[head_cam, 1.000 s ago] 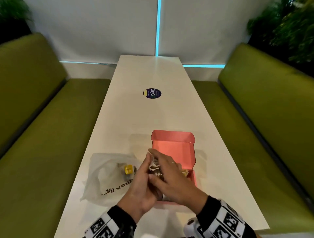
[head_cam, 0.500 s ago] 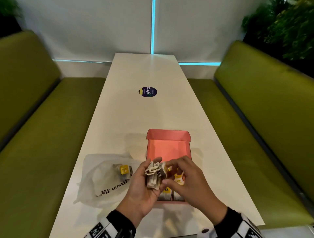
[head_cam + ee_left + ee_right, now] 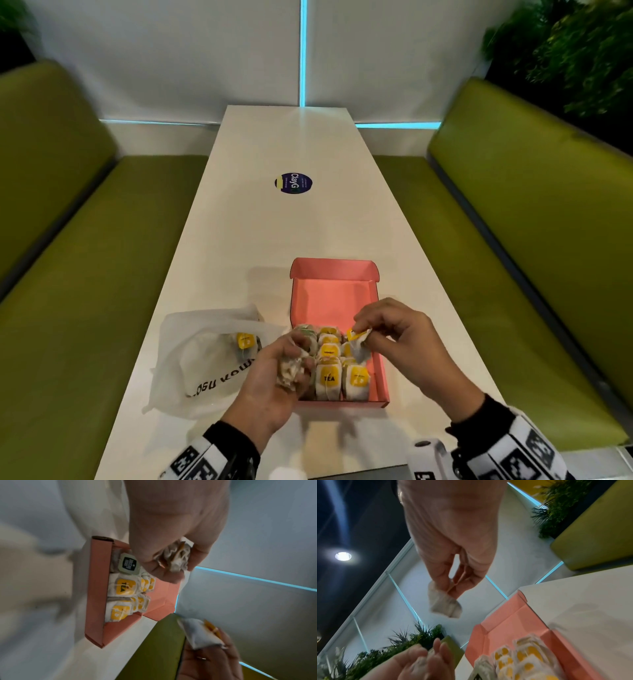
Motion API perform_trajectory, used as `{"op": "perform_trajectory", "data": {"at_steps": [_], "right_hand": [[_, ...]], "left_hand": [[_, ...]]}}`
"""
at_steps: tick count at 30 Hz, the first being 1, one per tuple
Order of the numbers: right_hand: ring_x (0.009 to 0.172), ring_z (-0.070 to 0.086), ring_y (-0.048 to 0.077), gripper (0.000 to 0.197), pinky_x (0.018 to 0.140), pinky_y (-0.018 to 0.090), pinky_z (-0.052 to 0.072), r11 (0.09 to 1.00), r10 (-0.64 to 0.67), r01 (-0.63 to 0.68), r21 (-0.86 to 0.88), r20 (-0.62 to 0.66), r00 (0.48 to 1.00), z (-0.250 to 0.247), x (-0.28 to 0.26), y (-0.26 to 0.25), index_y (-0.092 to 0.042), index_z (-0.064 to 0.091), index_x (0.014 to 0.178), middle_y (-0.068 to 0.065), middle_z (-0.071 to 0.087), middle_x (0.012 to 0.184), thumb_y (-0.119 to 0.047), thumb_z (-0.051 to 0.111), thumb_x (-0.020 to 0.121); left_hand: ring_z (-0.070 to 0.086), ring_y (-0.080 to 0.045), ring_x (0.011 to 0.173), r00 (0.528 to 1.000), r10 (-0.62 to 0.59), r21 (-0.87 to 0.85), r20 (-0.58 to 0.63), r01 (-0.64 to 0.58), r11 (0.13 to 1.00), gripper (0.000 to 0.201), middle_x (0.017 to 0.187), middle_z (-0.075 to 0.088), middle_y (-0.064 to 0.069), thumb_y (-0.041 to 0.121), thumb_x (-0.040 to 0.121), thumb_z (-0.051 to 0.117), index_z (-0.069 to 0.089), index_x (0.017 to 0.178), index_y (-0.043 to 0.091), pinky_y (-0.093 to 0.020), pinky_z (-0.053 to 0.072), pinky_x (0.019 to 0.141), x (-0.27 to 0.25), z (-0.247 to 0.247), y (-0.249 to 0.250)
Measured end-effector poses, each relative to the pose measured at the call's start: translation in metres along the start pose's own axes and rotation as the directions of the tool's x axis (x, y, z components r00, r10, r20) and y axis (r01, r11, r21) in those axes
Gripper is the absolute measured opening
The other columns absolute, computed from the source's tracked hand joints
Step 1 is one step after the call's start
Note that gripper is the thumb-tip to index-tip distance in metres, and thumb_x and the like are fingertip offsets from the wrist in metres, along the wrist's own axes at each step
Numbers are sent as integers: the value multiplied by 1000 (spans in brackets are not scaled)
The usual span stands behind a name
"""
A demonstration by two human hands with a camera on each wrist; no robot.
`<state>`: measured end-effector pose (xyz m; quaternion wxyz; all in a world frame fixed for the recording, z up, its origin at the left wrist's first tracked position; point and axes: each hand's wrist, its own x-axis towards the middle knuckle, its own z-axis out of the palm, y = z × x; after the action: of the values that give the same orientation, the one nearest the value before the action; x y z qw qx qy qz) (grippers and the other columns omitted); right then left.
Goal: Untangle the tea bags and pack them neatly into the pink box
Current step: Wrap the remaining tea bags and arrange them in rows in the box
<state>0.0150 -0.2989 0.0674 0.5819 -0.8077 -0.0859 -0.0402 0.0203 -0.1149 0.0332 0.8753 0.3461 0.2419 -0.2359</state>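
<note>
- My right hand (image 3: 400, 337) pinches one white paper tea bag with a yellow tag (image 3: 358, 344) between thumb and fingertips; it hangs free just above the right-hand side of the open pink cardboard box (image 3: 334, 294).
- My left hand (image 3: 274, 380) is curled round a crumpled clump of tangled tea bags (image 3: 291, 371), held at the box's near-left corner.
- The two hands are apart, with the packed rows of tea bags (image 3: 329, 371) between and below them; I cannot make out a string joining the single bag to the clump.
- The relation that matters: the free slot lies directly under and slightly beyond my right hand, at the far end of the right-hand row, so that hand is the nearer one by far.
- The packed bags stand on edge with tags facing me, and the rows run away from me along the box's long axis; my guess is the held bag must turn upright to match.
- To the left of my left hand, a translucent white plastic bag (image 3: 202, 359) lies on the white desk (image 3: 284, 144), with at least one more yellow-tagged bag (image 3: 246, 341) inside.
</note>
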Motion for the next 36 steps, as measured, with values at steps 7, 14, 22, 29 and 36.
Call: {"op": "perform_trajectory", "data": {"at_steps": [7,14,22,29,36], "right_hand": [[81,64,11,40,67,16,48,997,-73,71,24,116,991,-8,5,-10,-31,74,69,-8,67,92,7,61,67],[84,65,13,47,68,21,50,977,29,-37,208,43,999,-8,0,-5,-22,73,77,-1,69,93,21,55,79],[65,62,23,46,56,27,49,765,424,-475,436,215,880,-3,-12,1,-4,64,103,10,66,85,-42,55,80],[51,57,16,5,47,21,44,794,476,-454,405,51,878,7,-9,5,1,63,79,10,58,62,-3,65,81],[49,58,16,7,47,21,45,750,505,-459,477,35,862,11,-8,5,-3,59,85,10,63,60,1,64,81]], "left_hand": [[33,-10,46,981,-40,449,188,-49,892,40,58,49,2,60,54,79,72,67,23,-17,16,41,-11,12,-5],[44,-3,48,972,26,565,235,-158,810,13,58,56,7,18,70,79,69,63,20,-14,26,41,-22,23,-10],[53,-13,67,941,256,675,222,-337,656,9,68,60,2,11,79,72,72,72,17,-21,41,58,-16,18,-13],[60,-6,69,847,464,782,258,-466,415,11,73,67,8,16,78,73,69,71,24,-15,45,64,-9,13,-14],[59,-5,66,745,583,778,325,-561,283,38,73,65,12,60,48,76,64,73,36,-22,50,63,-7,7,-21]]}}
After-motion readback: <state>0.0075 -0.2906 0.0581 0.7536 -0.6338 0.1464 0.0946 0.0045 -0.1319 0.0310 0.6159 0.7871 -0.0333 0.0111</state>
